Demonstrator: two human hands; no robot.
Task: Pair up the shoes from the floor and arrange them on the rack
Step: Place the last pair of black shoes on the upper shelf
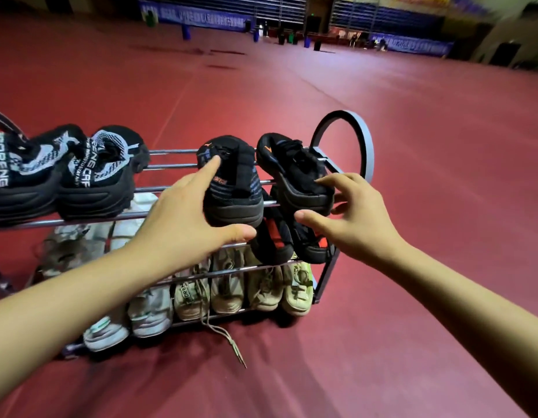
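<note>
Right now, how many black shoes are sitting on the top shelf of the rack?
4. Two black-and-white ones sit at the left end. Two black ones with orange marks sit at the right: one under the left hand, one by the right hand. More may lie beyond the frame's left edge.

left hand (186, 218) grips heel of black sneaker (231, 179) on rack's top tier (171, 152); right hand (352, 215) touches its mate (294, 167), fingers spread, just beside.

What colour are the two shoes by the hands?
Black shoes with small orange marks, seen in the head view.
</note>
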